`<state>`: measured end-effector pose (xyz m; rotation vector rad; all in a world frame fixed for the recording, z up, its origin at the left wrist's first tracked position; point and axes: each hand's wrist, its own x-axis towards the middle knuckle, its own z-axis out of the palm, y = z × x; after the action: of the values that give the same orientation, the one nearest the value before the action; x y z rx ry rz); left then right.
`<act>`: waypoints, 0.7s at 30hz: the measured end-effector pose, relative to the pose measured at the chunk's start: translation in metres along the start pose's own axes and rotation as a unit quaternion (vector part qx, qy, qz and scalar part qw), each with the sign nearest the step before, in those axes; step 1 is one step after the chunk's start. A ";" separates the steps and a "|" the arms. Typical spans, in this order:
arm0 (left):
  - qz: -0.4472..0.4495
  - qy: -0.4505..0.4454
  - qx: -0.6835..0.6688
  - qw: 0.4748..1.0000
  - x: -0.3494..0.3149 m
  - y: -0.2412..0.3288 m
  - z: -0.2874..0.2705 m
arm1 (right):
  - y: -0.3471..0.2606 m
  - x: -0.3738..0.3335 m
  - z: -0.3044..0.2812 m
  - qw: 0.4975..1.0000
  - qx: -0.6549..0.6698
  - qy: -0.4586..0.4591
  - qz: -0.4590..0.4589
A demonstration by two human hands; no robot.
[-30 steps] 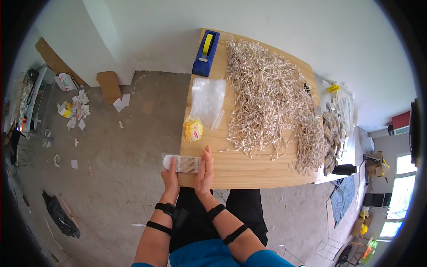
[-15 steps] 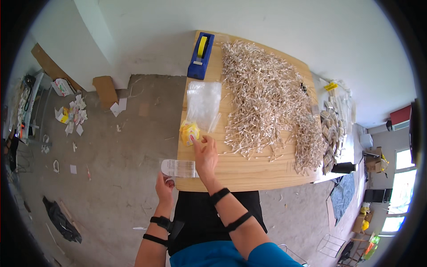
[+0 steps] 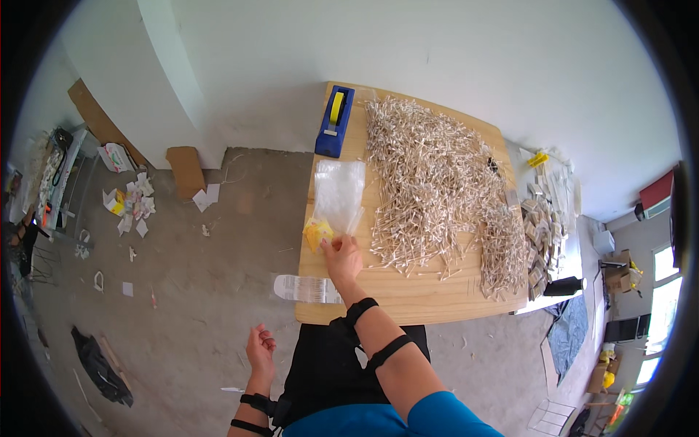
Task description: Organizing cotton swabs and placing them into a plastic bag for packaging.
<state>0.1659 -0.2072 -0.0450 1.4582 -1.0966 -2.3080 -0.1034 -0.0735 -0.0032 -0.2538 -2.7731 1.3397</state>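
My right hand is at the near left of the table, its thumb and fingers pinched at the edge of a small pile of yellow printed paper labels. How many it grips is hidden. Left of the table's near edge, lower down, my left hand hangs with loosely curled fingers and nothing visible in it. A clear plastic bag of cotton swabs lies flat at the near left corner, its rounded end jutting past the edge. Clear empty bags lie stacked just beyond the labels.
A large heap of loose cotton swabs covers much of the wooden table. A blue tape dispenser with yellow tape stands at the far left. Swab bundles lie on a white table at right. Scraps of paper litter the floor.
My left hand has let go of the bag of swabs and dropped down and back. My right hand has left the bag and reached to the yellow labels.
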 end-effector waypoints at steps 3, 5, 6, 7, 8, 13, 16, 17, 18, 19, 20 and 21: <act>0.013 -0.016 -0.001 1.000 -0.009 0.007 0.007 | 0.006 -0.001 -0.001 0.999 -0.043 -0.013 -0.026; 0.023 -0.020 -0.006 1.000 -0.014 0.010 0.010 | 0.005 -0.003 0.000 0.998 -0.037 -0.002 -0.046; 0.033 -0.029 -0.004 0.999 -0.017 0.012 0.012 | 0.004 -0.002 0.003 0.998 -0.035 -0.002 -0.048; 0.041 -0.039 0.000 0.998 -0.019 0.012 0.013 | 0.004 -0.004 0.006 0.997 -0.058 0.010 -0.054; 0.042 -0.041 0.000 0.998 -0.020 0.012 0.014 | 0.005 -0.004 0.008 0.995 -0.080 0.021 -0.060; 0.059 -0.049 -0.001 0.997 -0.027 0.013 0.018 | 0.014 0.001 0.004 0.999 -0.018 -0.017 -0.028; 0.076 -0.065 -0.005 0.995 -0.028 0.011 0.019 | 0.015 0.000 -0.004 0.998 0.052 -0.046 -0.013; 0.074 -0.067 -0.006 0.995 -0.030 0.012 0.023 | 0.018 0.001 -0.006 0.995 0.087 -0.032 -0.024; 0.089 -0.084 0.013 0.992 -0.030 0.011 0.028 | 0.021 0.002 -0.010 0.996 0.085 -0.030 -0.024; 0.103 -0.099 0.030 0.989 -0.032 0.013 0.034 | 0.023 0.002 -0.014 0.992 0.114 -0.033 -0.034; 0.101 -0.099 0.030 0.990 -0.033 0.015 0.041 | 0.025 0.003 -0.019 0.988 0.142 -0.036 -0.044; 0.134 -0.120 0.077 0.981 -0.033 0.017 0.050 | 0.027 0.002 -0.024 0.989 0.140 -0.035 -0.044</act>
<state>0.1364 -0.1782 0.0009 1.0171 -1.4665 -2.2863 -0.0988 -0.0380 -0.0098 -0.0717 -2.5701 1.7188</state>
